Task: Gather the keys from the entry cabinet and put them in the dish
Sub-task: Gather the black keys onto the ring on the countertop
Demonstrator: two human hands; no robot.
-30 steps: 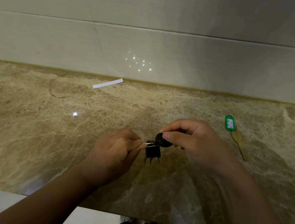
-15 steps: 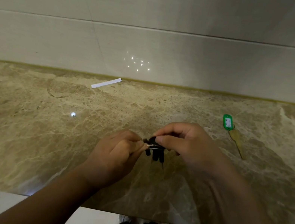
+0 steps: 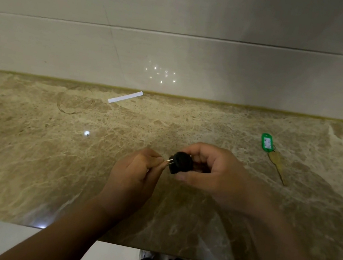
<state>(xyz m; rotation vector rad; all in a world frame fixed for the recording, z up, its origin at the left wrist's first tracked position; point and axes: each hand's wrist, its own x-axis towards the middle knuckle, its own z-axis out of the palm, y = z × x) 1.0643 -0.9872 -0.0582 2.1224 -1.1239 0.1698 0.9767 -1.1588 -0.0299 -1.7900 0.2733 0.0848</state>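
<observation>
A bunch of black-headed keys is held above the marble cabinet top, between both hands. My right hand wraps around the black heads. My left hand pinches the thin metal blades that stick out to the left. A second key, brass with a green tag, lies flat on the top to the right of my hands. No dish is in view.
A white paper strip lies near the back edge by the tiled wall. A faint ring mark shows at the back left. The cabinet's front edge runs just below my forearms.
The black keys, which dangled loosely between my fingers, are now gathered into my right hand. Both hands stayed in about the same place.
</observation>
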